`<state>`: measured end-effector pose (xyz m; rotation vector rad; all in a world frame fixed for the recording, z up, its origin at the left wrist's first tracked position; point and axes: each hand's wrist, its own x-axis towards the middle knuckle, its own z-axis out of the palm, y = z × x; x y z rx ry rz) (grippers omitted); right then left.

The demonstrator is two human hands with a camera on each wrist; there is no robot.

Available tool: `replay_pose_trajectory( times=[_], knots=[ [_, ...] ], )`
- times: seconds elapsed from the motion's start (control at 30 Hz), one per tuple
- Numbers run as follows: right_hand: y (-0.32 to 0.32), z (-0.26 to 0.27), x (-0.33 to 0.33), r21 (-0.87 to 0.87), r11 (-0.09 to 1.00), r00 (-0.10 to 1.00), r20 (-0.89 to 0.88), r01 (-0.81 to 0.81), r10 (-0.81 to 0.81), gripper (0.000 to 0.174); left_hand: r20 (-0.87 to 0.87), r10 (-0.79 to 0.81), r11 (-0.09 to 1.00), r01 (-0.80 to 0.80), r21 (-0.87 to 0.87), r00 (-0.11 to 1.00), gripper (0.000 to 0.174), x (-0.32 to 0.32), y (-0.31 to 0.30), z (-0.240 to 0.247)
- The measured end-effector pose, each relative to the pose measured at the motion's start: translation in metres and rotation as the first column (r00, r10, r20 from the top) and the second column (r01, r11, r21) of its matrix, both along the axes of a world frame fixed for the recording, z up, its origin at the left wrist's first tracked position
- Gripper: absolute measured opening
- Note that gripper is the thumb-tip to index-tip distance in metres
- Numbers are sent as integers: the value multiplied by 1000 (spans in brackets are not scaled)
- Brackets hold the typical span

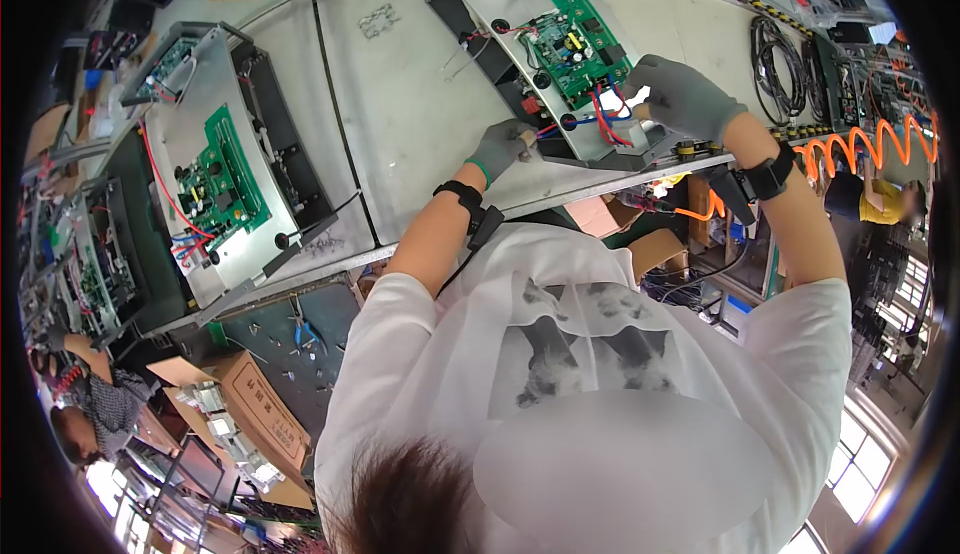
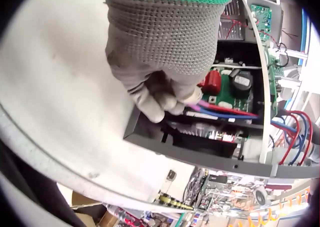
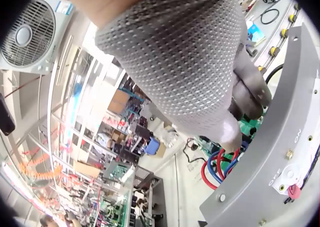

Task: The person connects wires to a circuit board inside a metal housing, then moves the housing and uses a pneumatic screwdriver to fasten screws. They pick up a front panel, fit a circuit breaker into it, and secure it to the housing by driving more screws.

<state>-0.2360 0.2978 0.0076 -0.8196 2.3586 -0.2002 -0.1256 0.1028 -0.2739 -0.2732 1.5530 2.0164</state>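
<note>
My gloved left hand (image 1: 500, 151) is at the near left side of an open metal chassis (image 1: 640, 149). In the left wrist view its thumb and fingers pinch the ends of red and blue wires (image 2: 227, 115) that run out of the chassis. A red component (image 2: 212, 81) sits beside them on a board inside. My gloved right hand (image 1: 690, 99) is over the right side, beside the green circuit board (image 1: 575, 44). In the right wrist view its thumb and curled fingers grip looped red and blue wires (image 3: 214, 171) behind the grey panel (image 3: 270, 182).
A second chassis with a green circuit board (image 1: 220, 179) stands on the left of the bench. Coiled black cable (image 1: 775, 64) lies at the right, near an orange spiral hose (image 1: 870, 139). Below the bench edge are a cardboard box (image 1: 255, 414) and blue-handled pliers (image 1: 305, 332).
</note>
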Motion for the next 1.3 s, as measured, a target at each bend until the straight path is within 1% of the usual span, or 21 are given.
replay_pose_trajectory(
  times=[0.07, 0.13, 0.17, 0.2, 0.33, 0.4, 0.43, 0.5, 0.53, 0.6, 0.67, 0.73, 0.8, 0.87, 0.9, 0.93, 1.0, 1.03, 1.13, 1.17, 1.3],
  knots=[
    [8, 6, 14, -112, 992, 994, -86, 57, -67, 13, 40, -126, 992, 126, -6, 991, 28, -6, -4, 2],
    [16, 6, 35, -290, 950, 889, -397, 114, -228, 11, 4, -112, 992, 112, -59, 994, 30, 0, -13, 6],
    [14, 11, 52, -354, 925, 858, -423, 139, -291, 10, -88, -129, 879, 73, -472, 988, 29, 1, -21, 5],
    [11, 17, 72, -420, 893, 823, -442, 161, -356, 10, -167, -180, 609, -24, -793, 969, 29, 2, -29, 6],
    [26, -28, 152, -530, 788, 706, -426, 313, -567, 15, -318, -24, 597, -241, -765, 948, 37, -16, -54, 102],
    [25, -60, 173, -476, 749, 740, -259, 461, -620, 26, -513, 290, 596, -571, -564, 808, 40, -37, -53, 127],
    [22, -71, 176, -380, 718, 726, -152, 583, -670, 35, -641, 289, 528, -677, -512, 711, 43, -51, -57, 113],
    [18, -99, 171, -188, 639, 650, -5, 746, -760, 56, -663, 306, 471, -714, -518, 683, 47, -90, -66, 79],
    [19, -118, 165, -93, 596, 602, 41, 797, -798, 69, -520, 372, 623, -622, -474, 769, 41, -110, -73, 67],
    [18, -153, 149, -34, 695, 696, 67, 718, -715, 78, -315, 389, 834, -477, -279, 866, 29, -143, -80, 41],
    [6, -123, 132, -131, 721, 730, 194, 681, -655, 83, -149, 548, 809, -567, -156, 823, 24, -151, -67, 71],
    [4, -155, 129, -210, 710, 740, 197, 672, -643, 83, -156, 478, 791, -501, -351, 864, 29, -153, -69, 84],
    [3, -138, 133, -329, 549, 632, 254, 768, -732, 84, -163, 478, 791, -504, -347, 863, 28, -144, -70, 81],
    [8, -184, 135, -497, 494, 648, 200, 714, -735, 80, -104, 503, 781, -503, -371, 858, 18, -135, -64, 90],
    [15, -186, 138, -529, 378, 588, 309, 760, -748, 67, -92, 523, 795, -524, -304, 847, 15, -122, -59, 101],
    [18, -170, 140, -522, 386, 590, 308, 761, -747, 67, -73, 551, 800, -551, -237, 831, 12, -106, -55, 112],
    [22, -119, 137, -590, -101, 288, 528, 801, -799, 56, -46, 559, 808, -556, -196, 828, 12, -81, -48, 132],
    [37, -127, 130, -482, 207, 364, 258, 851, -895, 50, -29, 547, 823, -544, -163, 836, 12, -73, -48, 133],
    [54, -110, 103, -580, 339, 409, -11, 741, -912, 50, -20, 598, 801, -595, 69, 802, 11, -61, -47, 129],
    [55, -92, 89, -405, 328, 379, 48, 853, -924, 50, 12, 630, 771, -627, 109, 777, 11, -60, -45, 139],
    [57, -81, 38, -408, 461, 518, 36, 788, -854, 47, 138, 702, 677, -715, 176, 699, 15, -73, -47, 167]
  ],
)
